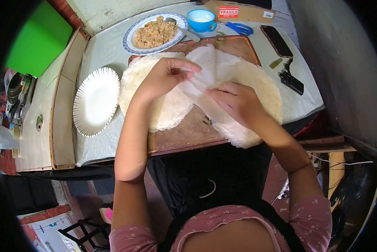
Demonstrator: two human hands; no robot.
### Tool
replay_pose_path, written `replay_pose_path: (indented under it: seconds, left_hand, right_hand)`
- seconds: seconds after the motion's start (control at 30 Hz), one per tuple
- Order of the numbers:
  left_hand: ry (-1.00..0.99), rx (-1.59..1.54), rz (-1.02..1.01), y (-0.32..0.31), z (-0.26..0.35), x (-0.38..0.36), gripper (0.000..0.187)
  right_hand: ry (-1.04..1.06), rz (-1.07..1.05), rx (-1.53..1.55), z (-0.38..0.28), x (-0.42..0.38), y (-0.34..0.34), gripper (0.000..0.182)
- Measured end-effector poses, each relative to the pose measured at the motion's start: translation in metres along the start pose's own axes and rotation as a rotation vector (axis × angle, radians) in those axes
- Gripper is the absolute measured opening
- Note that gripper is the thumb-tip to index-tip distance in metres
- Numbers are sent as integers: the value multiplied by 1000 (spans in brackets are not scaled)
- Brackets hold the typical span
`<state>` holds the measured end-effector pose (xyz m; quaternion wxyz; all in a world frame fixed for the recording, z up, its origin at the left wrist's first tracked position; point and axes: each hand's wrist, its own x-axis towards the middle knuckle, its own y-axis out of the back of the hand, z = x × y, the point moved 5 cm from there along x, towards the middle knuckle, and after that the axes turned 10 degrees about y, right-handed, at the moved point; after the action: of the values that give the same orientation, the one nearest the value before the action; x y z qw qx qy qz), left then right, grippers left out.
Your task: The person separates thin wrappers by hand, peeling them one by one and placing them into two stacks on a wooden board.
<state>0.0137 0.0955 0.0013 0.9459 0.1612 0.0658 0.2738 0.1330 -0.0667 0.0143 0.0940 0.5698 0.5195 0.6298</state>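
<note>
My left hand (165, 77) pinches a thin, translucent spring roll wrapper (205, 63) between thumb and fingers. Lower and to the right, my right hand (239, 103) grips the same sheet, its fingers closed on the edge. The sheet is raised and creased between both hands. Beneath lie two piles of round wrappers, a left stack (169, 111) and a right stack (260, 84), partly hidden by my hands and forearms. Both rest on a brown wooden board (184, 136), where small dark green scraps show near the middle.
Behind the board stand a blue-rimmed plate (129, 44) of minced filling with a spoon, a blue cup (200, 26) of whitish contents, blue-handled scissors (241, 28) and a cardboard box (255, 13). A white paper plate (96, 101) is left; a phone (276, 40) and black device (292, 82) are right.
</note>
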Motion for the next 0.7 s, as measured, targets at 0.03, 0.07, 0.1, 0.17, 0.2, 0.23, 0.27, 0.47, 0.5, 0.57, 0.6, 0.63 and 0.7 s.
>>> replay_pose_path:
  seconds: [0.03,0.07,0.1,0.17,0.2,0.23,0.27,0.47,0.5,0.57,0.6,0.63,0.7]
  left_hand:
    - [-21,18,43,4,-2,1,27]
    - [-42,35,88,9,-5,3,27]
    - [-62,52,133,13,-5,3,26]
    - [-15,13,115,12,-7,4,25]
    - [6,-6,104,11,-7,5,24]
    - [38,-35,93,8,-6,5,23]
    - [70,-62,81,4,-6,6,23]
    - [25,-245,-11,-3,-1,3,33]
    - [25,-242,-37,-3,0,3,37]
    - [82,-249,-73,0,-4,2,43]
    - [112,-254,-90,1,-6,2,46]
    - [113,-243,-74,3,-7,3,48]
    - [121,-221,-41,4,-11,4,52]
  right_hand:
    - [43,42,11,2,-2,2,23]
    - [86,84,23,2,-4,4,22]
    - [55,81,27,3,-3,6,21]
    - [-7,75,33,3,-1,12,20]
    - [-31,77,44,5,-1,11,19]
    - [-56,81,55,6,0,7,18]
    - [-81,84,66,7,1,5,17]
    - [-180,46,303,9,20,-5,11]
    - [-192,32,306,10,23,-7,12]
    - [-216,3,313,13,31,-13,12]
    - [-226,-3,334,15,35,-17,13]
    - [-236,-10,357,18,38,-23,14]
    - [-270,-45,403,24,40,-34,16]
